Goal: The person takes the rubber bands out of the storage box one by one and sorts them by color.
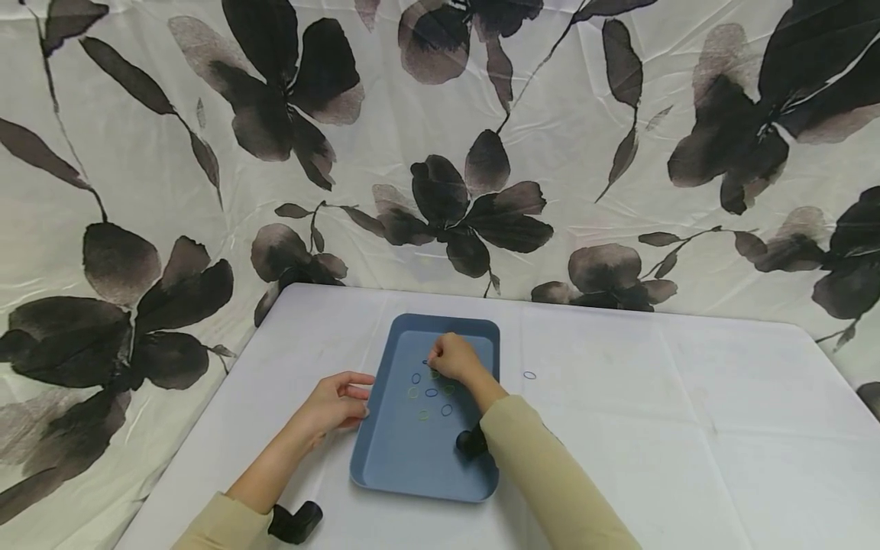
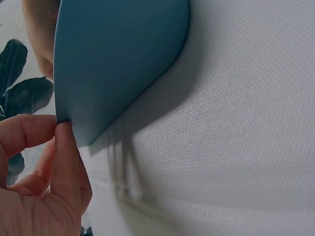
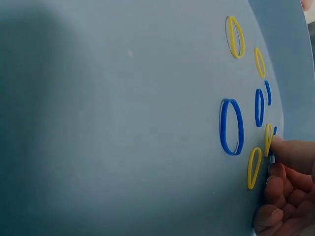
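Observation:
A blue tray (image 1: 412, 458) lies on the table, with several thin rubber bands spread over its floor. Among them are a blue rubber band (image 3: 239, 128) and a yellow rubber band (image 3: 259, 168). My left hand (image 1: 337, 405) pinches the tray's left rim between thumb and fingers, as the left wrist view shows. Over the far part of the tray, my right hand (image 1: 455, 357) has its fingers curled low, close to a yellow rubber band (image 3: 266, 140). A sliver of blue, seemingly a rubber band, shows between its thumb and fingers, mostly hidden.
One more blue rubber band (image 1: 529, 375) lies on the white tablecloth (image 1: 653, 428) right of the tray. Black devices are strapped at both wrists, the left one (image 1: 296, 522) beside the tray. A floral cloth (image 1: 440, 153) hangs behind the table.

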{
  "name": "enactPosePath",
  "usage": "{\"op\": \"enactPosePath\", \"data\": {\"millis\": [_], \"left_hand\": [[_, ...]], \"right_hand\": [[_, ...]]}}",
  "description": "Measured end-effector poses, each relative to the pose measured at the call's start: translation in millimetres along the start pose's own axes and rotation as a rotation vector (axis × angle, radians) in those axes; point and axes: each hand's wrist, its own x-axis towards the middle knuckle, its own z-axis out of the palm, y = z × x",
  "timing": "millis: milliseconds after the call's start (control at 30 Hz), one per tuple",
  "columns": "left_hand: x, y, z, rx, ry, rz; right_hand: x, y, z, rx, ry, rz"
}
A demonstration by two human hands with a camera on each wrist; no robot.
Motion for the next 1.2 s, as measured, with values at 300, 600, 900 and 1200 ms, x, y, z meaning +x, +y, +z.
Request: {"op": "enactPosePath", "data": {"millis": [300,600,900,1200], "left_hand": [[-0.6,0.1,1.2,-0.001,0.002,-0.007],[-1.2,1.0,-0.2,-0.001,-0.008,0.011],[0.0,0.2,-0.3,0.004,-0.006,0.01],[0.0,0.5,1.0,0.003,-0.009,0.006]], "right_hand": [[-1.7,2.5,-5.1,0.077,-0.034,-0.016],[-2.6,-1.2,-23.3,0.445,-0.08,0.106],[-6.0,-0.6,-34.1,0.822,-0.101,0.172],[-13.3,1.3,-45.0,0.816,-0.137,0.051]]}}
